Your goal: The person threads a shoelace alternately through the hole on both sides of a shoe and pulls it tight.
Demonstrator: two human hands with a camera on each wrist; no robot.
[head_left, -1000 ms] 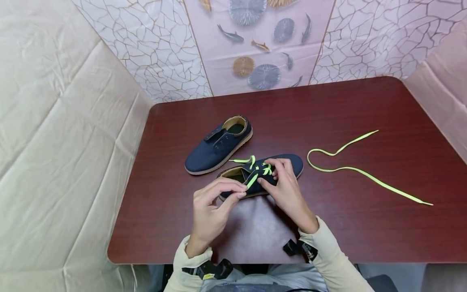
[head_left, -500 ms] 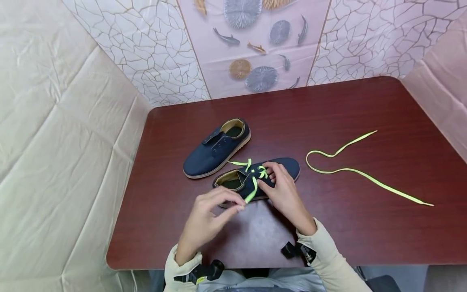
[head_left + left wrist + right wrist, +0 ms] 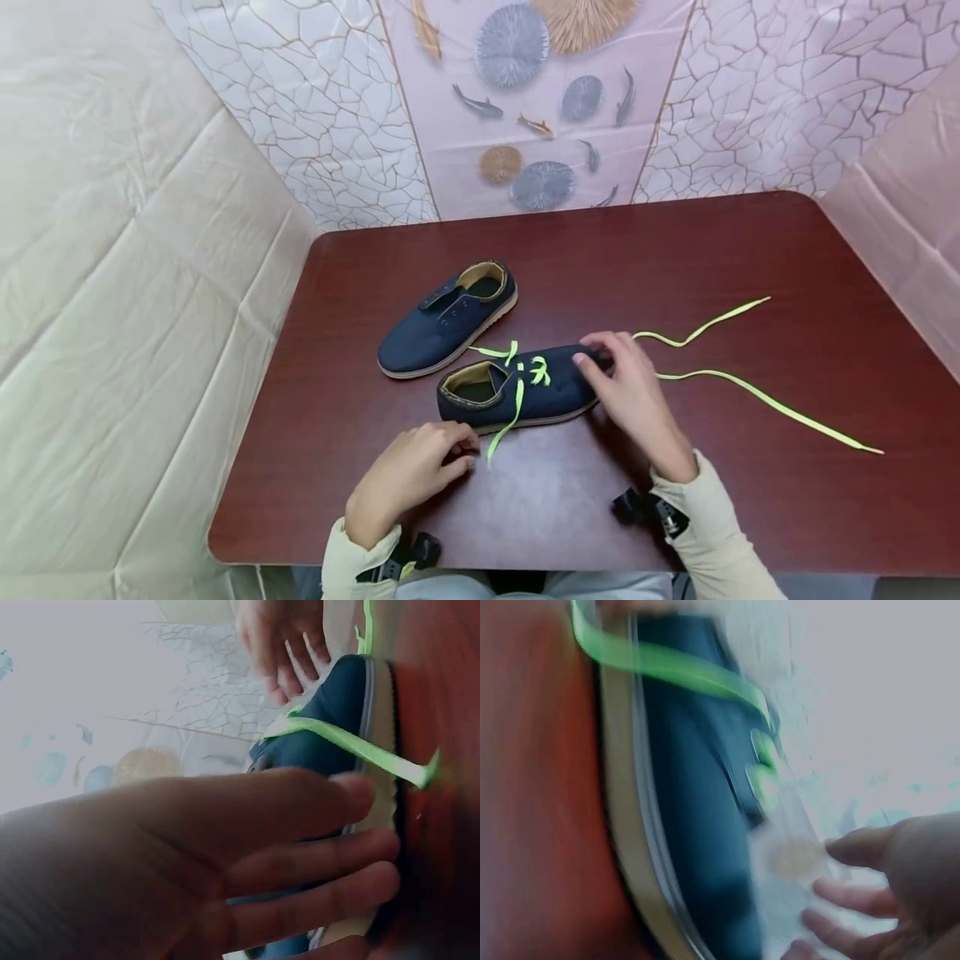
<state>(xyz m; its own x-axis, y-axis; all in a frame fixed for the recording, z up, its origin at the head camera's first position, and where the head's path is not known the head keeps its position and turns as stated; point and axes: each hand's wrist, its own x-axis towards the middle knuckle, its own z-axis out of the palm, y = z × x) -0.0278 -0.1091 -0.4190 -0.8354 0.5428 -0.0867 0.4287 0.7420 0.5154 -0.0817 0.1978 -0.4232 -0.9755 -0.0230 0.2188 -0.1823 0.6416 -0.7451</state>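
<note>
A navy blue shoe [image 3: 551, 396] lies with its heel to the left and its toe to the right. A neon yellow-green shoelace [image 3: 517, 400] is threaded through its eyelets, one end hanging over the near side onto the table. My left hand [image 3: 420, 471] is by the heel, fingers loosely bent with nothing in them; whether it touches the shoe I cannot tell. Over the toe is my right hand [image 3: 633, 387], fingers spread and holding nothing in the right wrist view, where the shoe [image 3: 697, 795] is blurred. The left wrist view shows the lace [image 3: 352, 742] draped across the sole's edge.
A second navy shoe [image 3: 442, 321], without a lace, sits behind and left of the first. Another yellow-green lace [image 3: 780, 408] curves over the right side of the dark red table [image 3: 712, 517]. Curtains hang behind and beside the table.
My left hand has let go of the lace end and moved down and left; the lace now hangs over the shoe's side. My right hand has moved from the eyelets rightward to the toe.
</note>
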